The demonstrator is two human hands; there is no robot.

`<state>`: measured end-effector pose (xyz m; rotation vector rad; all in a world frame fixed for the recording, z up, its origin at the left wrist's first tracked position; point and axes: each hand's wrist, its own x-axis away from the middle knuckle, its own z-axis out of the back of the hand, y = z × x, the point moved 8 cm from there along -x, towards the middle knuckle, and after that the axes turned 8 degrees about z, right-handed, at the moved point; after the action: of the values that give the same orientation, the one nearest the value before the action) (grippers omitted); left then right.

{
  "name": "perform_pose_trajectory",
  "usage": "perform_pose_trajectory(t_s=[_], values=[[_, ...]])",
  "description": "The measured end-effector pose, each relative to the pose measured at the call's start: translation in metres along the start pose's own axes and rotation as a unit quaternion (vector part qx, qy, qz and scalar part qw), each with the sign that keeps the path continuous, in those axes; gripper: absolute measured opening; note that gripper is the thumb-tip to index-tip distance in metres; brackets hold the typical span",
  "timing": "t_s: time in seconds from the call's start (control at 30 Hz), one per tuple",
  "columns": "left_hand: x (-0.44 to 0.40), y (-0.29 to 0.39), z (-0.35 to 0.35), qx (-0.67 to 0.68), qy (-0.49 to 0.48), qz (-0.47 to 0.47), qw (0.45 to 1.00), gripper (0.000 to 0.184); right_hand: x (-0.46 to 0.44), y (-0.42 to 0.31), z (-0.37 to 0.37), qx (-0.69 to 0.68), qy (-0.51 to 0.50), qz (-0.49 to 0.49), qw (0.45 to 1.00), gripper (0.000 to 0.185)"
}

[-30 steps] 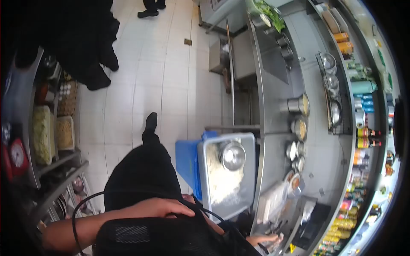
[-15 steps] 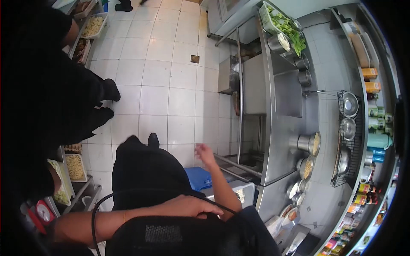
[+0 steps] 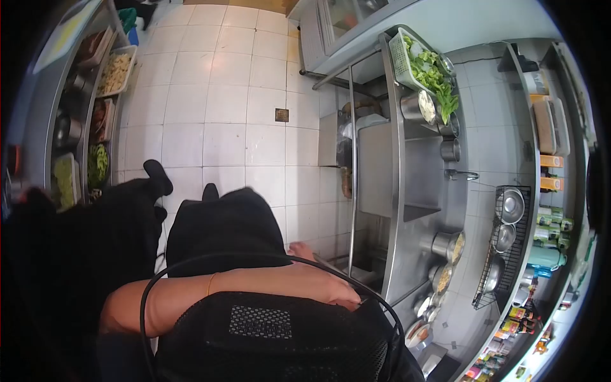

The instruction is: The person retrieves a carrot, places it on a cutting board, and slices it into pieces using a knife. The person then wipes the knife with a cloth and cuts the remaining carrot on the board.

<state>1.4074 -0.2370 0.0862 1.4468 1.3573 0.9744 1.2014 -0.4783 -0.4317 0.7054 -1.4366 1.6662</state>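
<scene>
My left forearm lies across the front of my body, above a black mesh-patterned item [image 3: 261,322]. My left hand [image 3: 328,288] is at the right side of my torso, its fingers loosely bent and apart, with nothing visible in them. Beyond it, my right hand [image 3: 301,249] is partly covered by the left hand and wrist. The fingers that show are apart and empty, close to my dark-clad leg [image 3: 229,223]. A black cable [image 3: 254,256] loops in front of both arms.
A steel counter with a sink [image 3: 428,175] runs along the right. On it stand a basket of leafy greens [image 3: 414,60] and several pots [image 3: 443,247]. Above are a wire rack [image 3: 503,242] and a jar shelf. At left are a person in black [image 3: 95,254] and shelved food trays [image 3: 118,71].
The view has shifted, showing more of the left shelving. My right hand has drawn back behind my left hand, which lies further right. The person on the left stands lower in view.
</scene>
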Motion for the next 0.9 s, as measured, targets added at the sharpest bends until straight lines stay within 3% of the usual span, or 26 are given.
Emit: perform_pose_trajectory(t_s=[0.03,0.07,0.1,0.13,0.17,0.2,0.23,0.27,0.33,0.43,0.57,0.63,0.73,0.87,0.9], values=[[0.002,0.012,0.019,0.007,-0.02,0.063,0.998,0.04,-0.009,0.011,0.003,0.119,-0.048,0.157,0.979,0.016],[0.005,0.025,0.038,0.012,-0.042,0.126,0.991,0.039,-0.009,0.008,0.003,0.248,-0.054,0.355,0.9,0.015],[0.009,0.034,0.058,0.013,-0.061,0.19,0.98,0.039,-0.008,0.015,0.003,0.292,-0.038,0.442,0.847,0.015],[0.015,0.034,0.077,0.014,-0.076,0.253,0.964,0.039,-0.026,0.021,0.001,0.268,-0.039,0.381,0.884,0.016],[0.017,0.019,0.09,0.015,-0.074,0.257,0.963,0.039,-0.046,0.025,0.003,0.222,-0.039,0.271,0.936,0.016],[0.014,0.009,0.106,0.003,-0.006,0.115,0.993,0.038,-0.063,0.029,0.004,0.182,-0.034,0.17,0.968,0.016],[0.019,0.017,0.129,-0.011,0.064,-0.03,0.997,0.037,-0.078,0.02,0.003,0.169,-0.032,0.131,0.976,0.016],[0.026,0.035,0.155,-0.011,0.074,-0.028,0.997,0.037,-0.094,0.006,0.0,0.162,-0.033,0.101,0.981,0.017],[0.045,0.073,0.207,0.012,0.057,0.043,0.997,0.037,-0.134,-0.036,-0.004,0.167,-0.043,0.089,0.981,0.017],[0.061,0.088,0.282,-0.02,0.107,0.014,0.994,0.038,-0.219,-0.124,-0.016,0.202,-0.086,0.121,0.968,0.018],[0.086,0.096,0.359,-0.043,0.179,0.018,0.983,0.04,-0.39,-0.248,-0.032,0.216,-0.124,0.244,0.937,0.02],[0.106,0.096,0.394,-0.044,0.215,0.019,0.976,0.04,-0.294,-0.486,-0.067,0.27,-0.198,0.146,0.931,0.022],[0.142,0.086,0.446,-0.039,0.277,0.012,0.96,0.042,-0.338,-0.649,-0.072,0.219,-0.071,0.126,0.965,0.019],[0.215,0.041,0.518,-0.035,0.383,0.001,0.923,0.043,-0.356,-0.831,-0.13,0.204,-0.096,0.171,0.959,0.014],[0.251,0.017,0.544,-0.027,0.481,0.004,0.876,0.042,-0.367,-0.855,-0.143,0.204,-0.107,0.177,0.957,0.012]])
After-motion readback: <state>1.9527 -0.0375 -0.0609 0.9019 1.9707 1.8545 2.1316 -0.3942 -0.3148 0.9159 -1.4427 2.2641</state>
